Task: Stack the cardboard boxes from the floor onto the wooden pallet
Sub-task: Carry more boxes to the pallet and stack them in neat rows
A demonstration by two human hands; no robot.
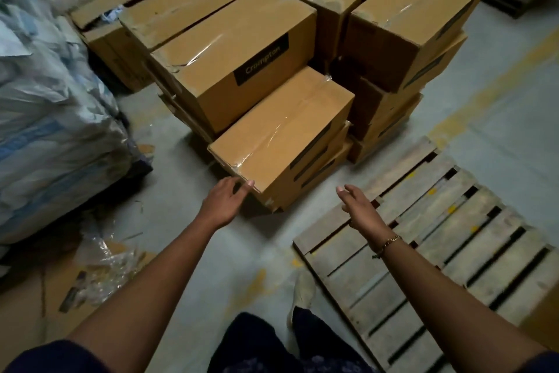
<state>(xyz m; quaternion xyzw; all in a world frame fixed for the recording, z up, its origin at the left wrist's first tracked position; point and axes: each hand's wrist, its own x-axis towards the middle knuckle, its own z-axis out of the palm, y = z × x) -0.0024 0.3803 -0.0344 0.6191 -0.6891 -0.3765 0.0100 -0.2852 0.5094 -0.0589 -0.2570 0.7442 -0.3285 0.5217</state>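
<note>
Several taped brown cardboard boxes stand in stacks on the grey floor ahead. The nearest stack is topped by a flat box (284, 130). Behind it sits a bigger box with a black label (239, 61). My left hand (225, 200) reaches to the near left corner of the nearest box, its thumb at the edge and its fingers relaxed. My right hand (358, 206) hovers with straight fingers a little to the right of that stack, apart from it. The bare wooden pallet (447, 239) lies on the floor at the right, under my right forearm.
White and blue plastic sacks (51, 100) are piled at the left. Flattened cardboard and crumpled plastic wrap (99, 263) litter the floor at lower left. My shoe (302, 294) stands beside the pallet's near edge. More boxes (408, 18) are stacked at the right rear.
</note>
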